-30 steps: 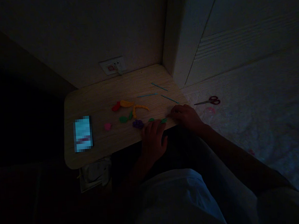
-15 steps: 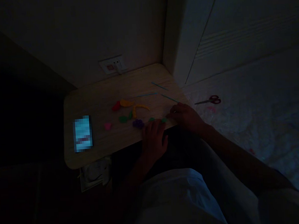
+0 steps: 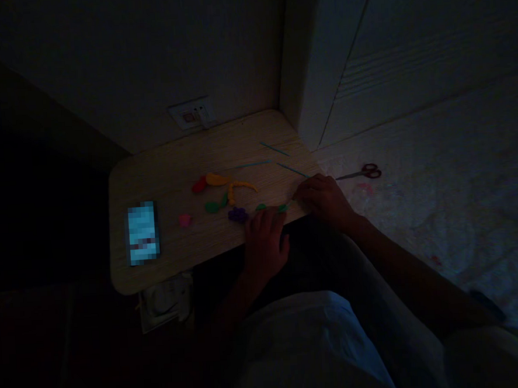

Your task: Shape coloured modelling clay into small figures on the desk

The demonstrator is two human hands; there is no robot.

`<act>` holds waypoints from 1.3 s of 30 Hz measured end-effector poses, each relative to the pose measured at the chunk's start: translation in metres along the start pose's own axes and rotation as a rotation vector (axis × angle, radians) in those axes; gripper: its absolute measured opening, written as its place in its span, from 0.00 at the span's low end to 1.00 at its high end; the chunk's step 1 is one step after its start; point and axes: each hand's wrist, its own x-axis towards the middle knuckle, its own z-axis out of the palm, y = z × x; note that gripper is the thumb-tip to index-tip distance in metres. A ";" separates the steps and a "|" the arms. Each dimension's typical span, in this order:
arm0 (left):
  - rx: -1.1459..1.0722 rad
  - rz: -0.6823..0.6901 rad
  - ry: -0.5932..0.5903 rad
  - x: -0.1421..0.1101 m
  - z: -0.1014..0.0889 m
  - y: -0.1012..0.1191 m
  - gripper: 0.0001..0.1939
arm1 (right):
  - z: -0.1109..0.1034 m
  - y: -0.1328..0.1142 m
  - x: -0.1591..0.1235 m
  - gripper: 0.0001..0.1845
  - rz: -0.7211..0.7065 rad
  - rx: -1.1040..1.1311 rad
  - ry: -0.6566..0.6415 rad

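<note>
The room is very dark. My left hand (image 3: 265, 240) rests at the front edge of a small wooden table (image 3: 170, 182), its fingertips on a small green clay piece (image 3: 281, 208). My right hand (image 3: 323, 197) is curled at the table's right front corner, pinching a thin teal stick that points at the green piece. Just left of my hands lie a purple clay lump (image 3: 237, 214), another green piece (image 3: 214, 206), a yellow curved roll (image 3: 240, 187), an orange and red piece (image 3: 209, 180) and a pink bit (image 3: 184, 220).
A lit phone (image 3: 142, 233) lies on the table's left part. Three thin teal sticks (image 3: 275, 149) lie near the back right. Red-handled scissors (image 3: 361, 173) lie on the pale surface to the right. A wall socket (image 3: 191, 114) sits behind the table.
Both hands stay at the table's front edge with only slight shifts; the view drifted a little left.
</note>
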 end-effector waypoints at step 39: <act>-0.052 0.009 -0.012 0.002 -0.002 -0.003 0.26 | 0.003 -0.002 0.007 0.17 -0.067 0.017 -0.060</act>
